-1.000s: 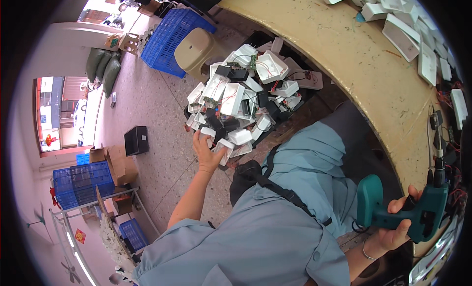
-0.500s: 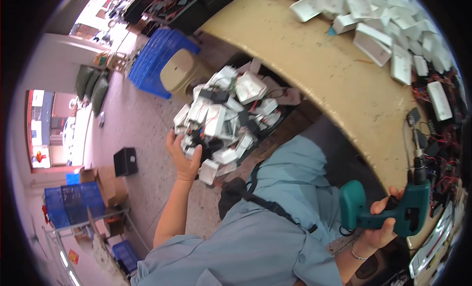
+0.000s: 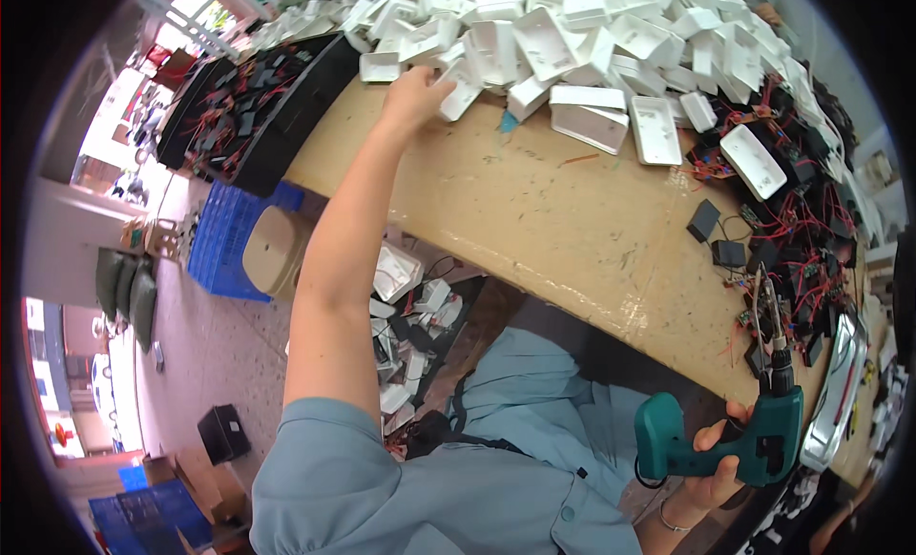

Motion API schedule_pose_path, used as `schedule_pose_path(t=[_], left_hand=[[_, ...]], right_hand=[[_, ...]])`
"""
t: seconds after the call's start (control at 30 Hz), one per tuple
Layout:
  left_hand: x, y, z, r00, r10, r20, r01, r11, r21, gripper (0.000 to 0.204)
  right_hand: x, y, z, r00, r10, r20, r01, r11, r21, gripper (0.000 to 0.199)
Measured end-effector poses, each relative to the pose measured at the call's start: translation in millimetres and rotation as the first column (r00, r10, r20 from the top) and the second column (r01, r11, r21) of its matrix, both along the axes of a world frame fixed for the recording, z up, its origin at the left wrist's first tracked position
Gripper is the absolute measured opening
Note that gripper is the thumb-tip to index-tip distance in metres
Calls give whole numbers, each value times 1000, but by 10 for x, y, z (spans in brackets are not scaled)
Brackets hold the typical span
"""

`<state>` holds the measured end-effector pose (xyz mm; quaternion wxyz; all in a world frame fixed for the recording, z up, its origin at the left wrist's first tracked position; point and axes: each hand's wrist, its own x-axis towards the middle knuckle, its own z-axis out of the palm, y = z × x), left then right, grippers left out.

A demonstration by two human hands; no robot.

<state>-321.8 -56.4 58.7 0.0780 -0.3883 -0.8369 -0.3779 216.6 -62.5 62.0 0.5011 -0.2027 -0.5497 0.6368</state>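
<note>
Many white casings point(image 3: 572, 40) nr wiring (tangled) point(image 3: 801, 230)

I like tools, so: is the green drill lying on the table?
No, the right hand holds the green drill up off the table.

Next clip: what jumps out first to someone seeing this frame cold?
A big heap of white plastic casings covers the far side of the tan wooden table, and the left hand reaches into its near edge. At lower right, the right hand grips a teal cordless screwdriver beside a tangle of red-wired circuit boards.
</note>
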Motion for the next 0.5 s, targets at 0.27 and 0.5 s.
schedule_pose_path(t=[0.27, 0.5], left_hand=[[-141, -541, 89, 995, 95, -8, -95, 984, -148, 23], [1703, -150, 101, 796, -584, 155, 597, 801, -46, 24]], right_hand=[[79, 64, -3, 996, -92, -11, 92, 996, -20, 63], [301, 129, -111, 986, -165, 3, 165, 985, -49, 63]])
